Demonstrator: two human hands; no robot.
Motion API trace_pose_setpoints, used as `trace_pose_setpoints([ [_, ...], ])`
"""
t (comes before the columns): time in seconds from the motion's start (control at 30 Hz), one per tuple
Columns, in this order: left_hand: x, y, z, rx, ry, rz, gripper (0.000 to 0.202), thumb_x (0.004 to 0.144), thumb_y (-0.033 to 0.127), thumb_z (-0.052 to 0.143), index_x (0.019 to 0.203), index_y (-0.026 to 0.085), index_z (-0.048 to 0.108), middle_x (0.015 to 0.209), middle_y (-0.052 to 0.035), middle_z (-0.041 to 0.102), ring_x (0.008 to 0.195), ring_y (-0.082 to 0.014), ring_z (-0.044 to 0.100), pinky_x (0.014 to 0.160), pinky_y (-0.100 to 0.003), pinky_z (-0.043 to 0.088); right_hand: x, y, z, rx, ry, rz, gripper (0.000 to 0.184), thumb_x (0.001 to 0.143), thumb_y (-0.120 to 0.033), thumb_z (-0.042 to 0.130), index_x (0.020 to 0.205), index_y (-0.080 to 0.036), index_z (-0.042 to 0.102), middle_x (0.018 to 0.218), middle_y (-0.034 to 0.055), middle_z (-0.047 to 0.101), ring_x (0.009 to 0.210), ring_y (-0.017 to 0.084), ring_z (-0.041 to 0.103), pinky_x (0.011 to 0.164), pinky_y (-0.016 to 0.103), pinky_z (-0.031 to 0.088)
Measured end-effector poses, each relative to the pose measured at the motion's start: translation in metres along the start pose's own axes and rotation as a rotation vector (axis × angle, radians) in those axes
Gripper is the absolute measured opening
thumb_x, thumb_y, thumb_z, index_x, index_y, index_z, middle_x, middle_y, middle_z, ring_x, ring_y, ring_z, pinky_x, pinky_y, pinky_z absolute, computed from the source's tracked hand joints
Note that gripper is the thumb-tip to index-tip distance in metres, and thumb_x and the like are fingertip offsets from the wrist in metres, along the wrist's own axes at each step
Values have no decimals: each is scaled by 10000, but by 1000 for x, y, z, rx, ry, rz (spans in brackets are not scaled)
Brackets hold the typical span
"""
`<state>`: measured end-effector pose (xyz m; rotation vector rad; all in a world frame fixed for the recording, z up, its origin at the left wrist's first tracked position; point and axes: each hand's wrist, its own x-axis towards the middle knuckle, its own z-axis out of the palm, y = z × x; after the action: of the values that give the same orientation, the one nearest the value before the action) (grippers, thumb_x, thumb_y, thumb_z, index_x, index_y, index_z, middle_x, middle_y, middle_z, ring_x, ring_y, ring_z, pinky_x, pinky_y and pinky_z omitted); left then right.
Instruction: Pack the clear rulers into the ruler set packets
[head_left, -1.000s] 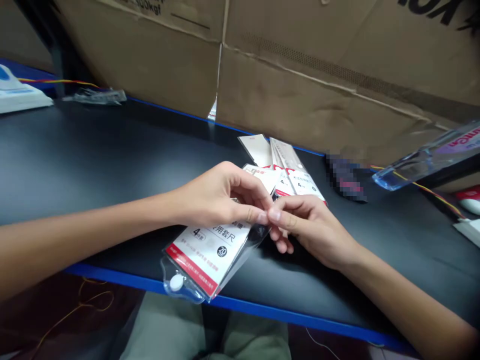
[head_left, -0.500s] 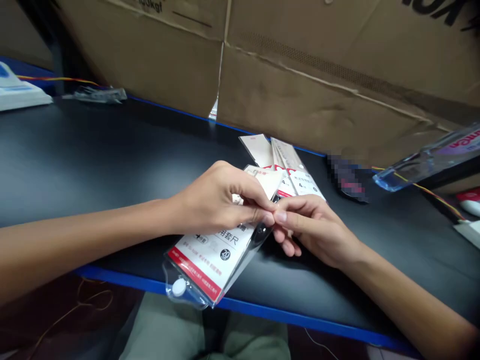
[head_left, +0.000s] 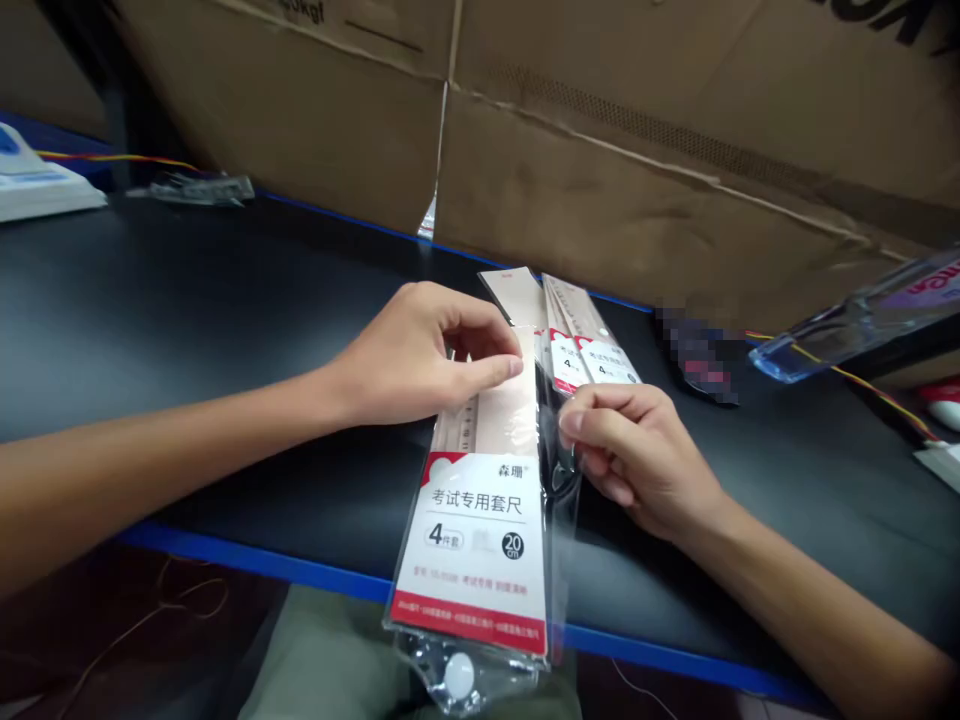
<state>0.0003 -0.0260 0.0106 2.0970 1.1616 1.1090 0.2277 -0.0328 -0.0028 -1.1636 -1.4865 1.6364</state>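
Note:
A ruler set [head_left: 480,540] in a clear plastic pouch, with a white-and-red printed card, hangs over the table's near edge. My left hand [head_left: 442,360] is closed on its upper part, the thumb lying across the front. My right hand [head_left: 630,450] is closed in a pinch at the right side, where a loose clear plastic edge [head_left: 561,540] sticks out beside the card. What exactly lies between the right fingertips is hard to see. A white snap button [head_left: 459,676] shows on the flap at the bottom end. Ruler markings are visible through the plastic below my left hand.
Similar ruler packets [head_left: 581,335] lie fanned behind my hands. A large cardboard box [head_left: 600,180] stands along the back. To the right are a blurred dark object [head_left: 697,360] and a clear bottle [head_left: 847,320]. Crumpled plastic [head_left: 195,188] lies at the back left.
The ruler set has turned from slanted to nearly upright in view, its card now facing me. My hands, earlier meeting fingertip to fingertip, have moved apart, the left going up and left.

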Motion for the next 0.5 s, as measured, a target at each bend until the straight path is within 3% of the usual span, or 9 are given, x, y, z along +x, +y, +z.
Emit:
trace_pose_setpoints([
  [0.13,2,-5,-5,130,-105,-10,312,858,428,717,1066,197,738,646,28,700,558,-115,619,528,-222,419,-1,-3,0,136,49,-7,174,785,-265,731,644,-174,684,464,-39,529,300,49,387,278,163,215],
  [0.23,1,-10,-5,127,-230,-98,550,884,547,673,1312,207,604,616,48,687,502,-122,611,501,-225,390,-1,-7,0,264,-8,-36,175,808,-296,742,682,-178,714,521,-23,567,369,71,473,344,183,365],
  [0.37,3,-16,-4,-45,-240,-249,621,921,632,591,1354,192,523,707,1,742,514,-136,643,512,-235,427,-1,-9,1,335,-66,-109,144,870,-345,727,789,-225,736,685,0,641,611,125,626,617,237,557],
  [0.5,6,-15,-2,-243,-241,-326,578,925,646,581,1311,217,539,853,-45,782,592,-151,707,536,-242,483,-1,-8,0,212,-46,-173,168,898,-432,689,828,-279,693,810,22,649,870,211,682,832,348,588],
])
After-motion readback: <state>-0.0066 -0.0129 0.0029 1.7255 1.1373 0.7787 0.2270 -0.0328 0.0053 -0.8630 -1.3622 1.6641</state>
